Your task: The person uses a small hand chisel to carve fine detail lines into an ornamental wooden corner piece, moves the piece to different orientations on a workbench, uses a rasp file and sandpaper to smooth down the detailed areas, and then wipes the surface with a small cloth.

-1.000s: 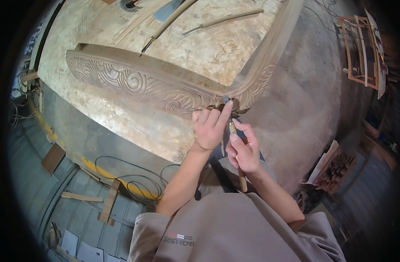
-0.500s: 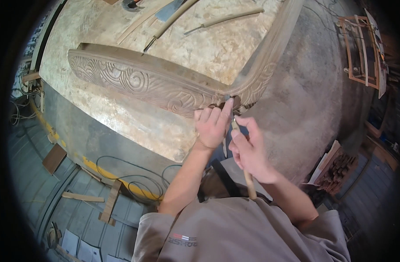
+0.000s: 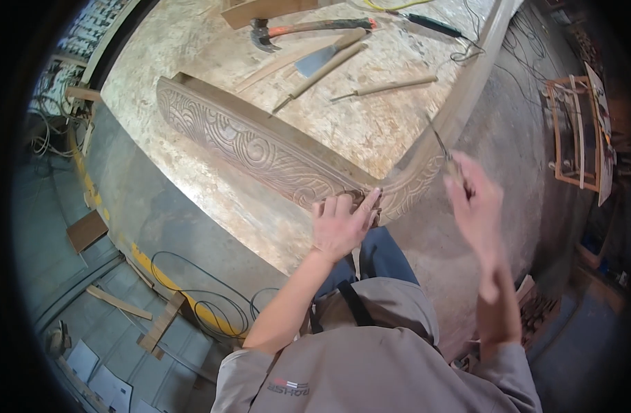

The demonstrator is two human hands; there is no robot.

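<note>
The carved brown wooden frame [image 3: 236,146] seems mid-carving: left hand [image 3: 339,224] on it, grip unclear; right hand [image 3: 479,203] clamped round a thin metal-bladed tool [image 3: 439,141], a next cut needing careful aim.

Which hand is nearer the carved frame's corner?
Left. The left hand is at the carved frame's corner, forefinger extended over it. The right hand is off to its right, apart from it, holding a slim tool.

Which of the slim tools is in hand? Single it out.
The thin-shanked tool in the right hand, its metal end pointing toward the picture's top; the other slim tools lie on the pale worktop.
</note>
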